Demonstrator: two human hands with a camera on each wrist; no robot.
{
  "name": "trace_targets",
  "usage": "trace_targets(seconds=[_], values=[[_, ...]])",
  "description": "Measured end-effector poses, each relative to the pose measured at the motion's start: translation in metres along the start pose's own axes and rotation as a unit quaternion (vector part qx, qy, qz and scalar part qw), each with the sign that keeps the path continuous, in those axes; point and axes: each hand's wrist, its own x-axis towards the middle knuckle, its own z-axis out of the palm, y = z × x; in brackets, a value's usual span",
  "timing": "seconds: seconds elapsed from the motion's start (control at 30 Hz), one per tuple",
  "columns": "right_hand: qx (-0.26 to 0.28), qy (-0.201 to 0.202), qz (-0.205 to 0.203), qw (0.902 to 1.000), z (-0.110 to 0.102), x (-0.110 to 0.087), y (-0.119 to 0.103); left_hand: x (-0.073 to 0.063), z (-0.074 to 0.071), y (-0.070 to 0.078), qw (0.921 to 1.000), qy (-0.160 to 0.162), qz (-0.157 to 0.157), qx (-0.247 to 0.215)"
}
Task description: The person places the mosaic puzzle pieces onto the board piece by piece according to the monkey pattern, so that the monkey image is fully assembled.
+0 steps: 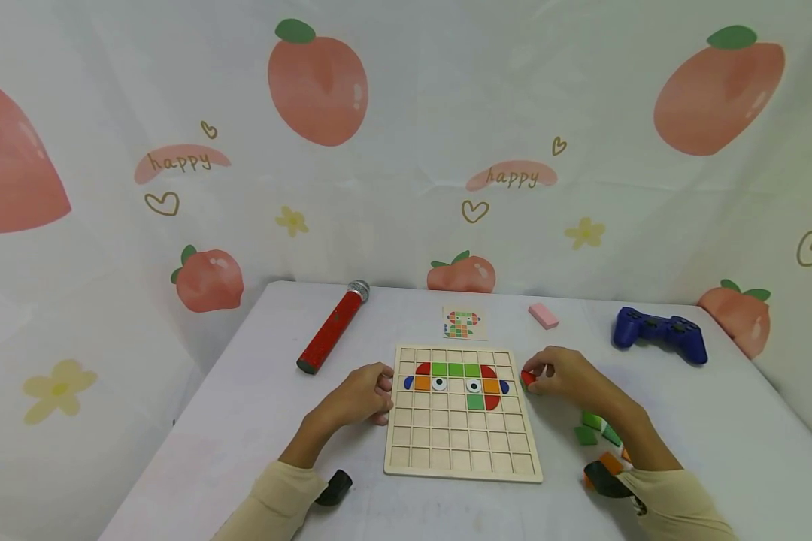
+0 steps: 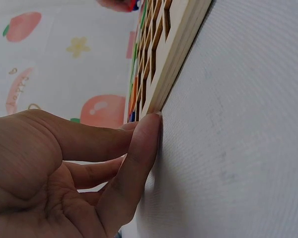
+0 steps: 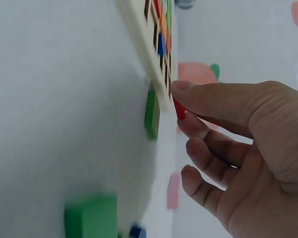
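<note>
A square wooden grid board (image 1: 463, 460) lies flat on the table. Red, green, orange and blue tiles plus two round eye tiles fill part of its upper rows. My left hand (image 1: 360, 394) is at the board's left side, thumb and fingertip pinching its edge in the left wrist view. Just off the board's right edge, my right hand (image 1: 571, 376) pinches a small red tile (image 3: 179, 109) between thumb and index finger, the other fingers loosely curled. Below it, a green tile (image 3: 152, 114) is right at the board's edge in the right wrist view.
Behind the board lies a small pattern card (image 1: 465, 323), with a pink eraser-like block (image 1: 543, 315) to its right. A red microphone (image 1: 333, 328) is at back left, a blue game controller (image 1: 659, 334) at back right. Loose green tiles (image 1: 586, 436) and orange ones lie by the right forearm.
</note>
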Motion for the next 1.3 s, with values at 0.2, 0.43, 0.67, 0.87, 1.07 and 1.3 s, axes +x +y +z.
trace_targets(seconds=[0.2,0.43,0.67,0.87,1.07,1.3], values=[[0.008,-0.008,-0.025,0.9996,0.013,0.012,-0.019,0.000,0.000,-0.001,1.0000,-0.001,-0.001,0.001],[0.025,-0.014,-0.067,0.9973,0.028,0.022,-0.042,0.002,0.000,-0.003,1.0000,-0.006,0.007,-0.002],[0.027,-0.034,-0.090,0.9950,0.041,0.032,-0.065,0.002,-0.001,-0.003,1.0000,-0.005,0.007,-0.001],[0.035,-0.043,-0.118,0.9914,0.052,0.037,-0.085,0.001,-0.001,-0.002,1.0000,-0.005,0.006,-0.004],[0.048,-0.050,-0.127,0.9895,0.063,0.044,-0.099,0.002,0.000,-0.003,0.9999,-0.010,0.006,-0.006],[0.041,-0.062,-0.145,0.9866,0.074,0.050,-0.109,0.002,-0.001,-0.003,0.9999,-0.013,0.002,-0.008]])
